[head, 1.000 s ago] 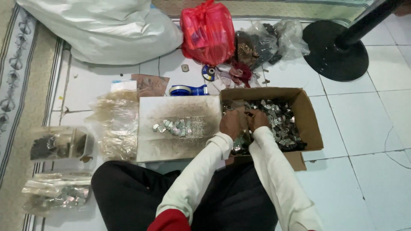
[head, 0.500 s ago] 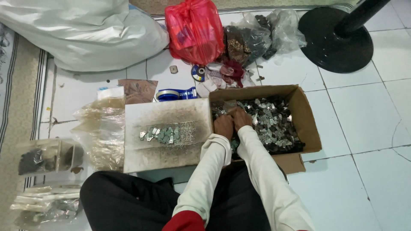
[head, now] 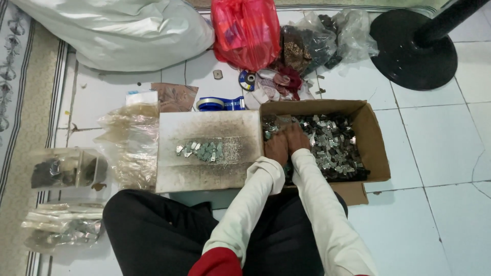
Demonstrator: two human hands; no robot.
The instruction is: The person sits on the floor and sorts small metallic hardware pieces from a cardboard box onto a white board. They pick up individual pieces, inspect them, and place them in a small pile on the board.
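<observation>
**Both hands buried in a box of small metal pieces**

The risk here, as I judge it, is spillage and mixing: a handful lifted toward the sorting board could shed loose pieces onto the floor tiles or the lap, because the pieces are small, slippery and heaped. Thin stamped metal may also nick bare fingers pressed into the pile.

The left hand (head: 276, 148) and the right hand (head: 296, 139) sit side by side, touching, knuckles up, inside the cardboard box (head: 372, 134). Their fingers are sunk among the metal pieces (head: 332, 145), so whether they are closed on anything cannot be told. The heap lies directly under and beyond the fingertips, spreading to the right of the right hand. Just left of the left hand, against the box wall, lies a flat grey board (head: 204, 171) with a small cluster of sorted pieces (head: 200, 150) at its middle. Ahead of the hands, past the board, rests a blue tape dispenser (head: 220, 104); farther ahead stands a red plastic bag (head: 246, 30).
</observation>
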